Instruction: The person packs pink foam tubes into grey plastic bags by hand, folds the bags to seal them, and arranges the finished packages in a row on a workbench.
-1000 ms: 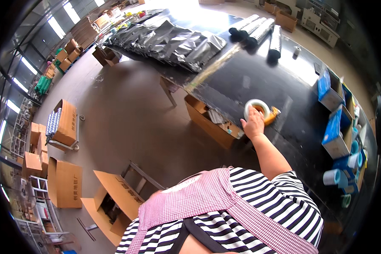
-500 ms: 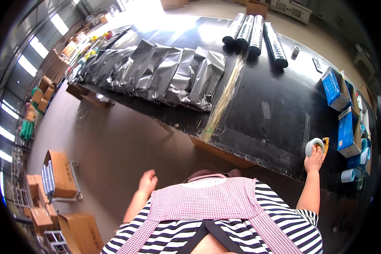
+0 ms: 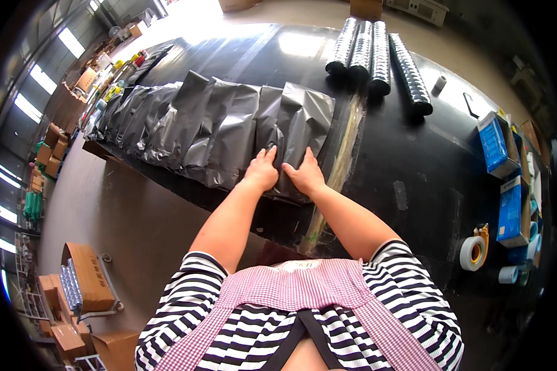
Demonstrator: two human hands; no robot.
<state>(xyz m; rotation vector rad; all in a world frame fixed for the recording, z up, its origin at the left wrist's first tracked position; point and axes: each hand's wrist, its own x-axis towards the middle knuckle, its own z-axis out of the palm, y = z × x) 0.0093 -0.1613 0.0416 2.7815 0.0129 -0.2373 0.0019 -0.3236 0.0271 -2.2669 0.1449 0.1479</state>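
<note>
A row of overlapping dark grey plastic bags [image 3: 232, 127] lies along the left part of the black table. My left hand [image 3: 263, 170] rests on the lower part of the bags near the row's right end, its fingers stretched out. Close beside it, my right hand [image 3: 305, 174] touches the rightmost bag [image 3: 309, 114], with thumb and fingers spread apart. Both palms face down, and neither hand appears to grip the film. On the table's right side stands a tape dispenser [image 3: 473, 252] with a white roll, out of reach of either hand's present spot.
Several shiny black-and-silver rolls [image 3: 379, 59] lie at the far side. A strip of clear tape [image 3: 346, 148] crosses the black table [image 3: 414, 229]. Blue boxes [image 3: 497, 145] and light-blue tape rolls line the right edge. A carton [image 3: 91, 278] on a trolley stands at lower left.
My right hand has let go of the tape dispenser and moved left onto the bags. My left hand has risen from beside my body onto the bags. The dispenser now stands alone.
</note>
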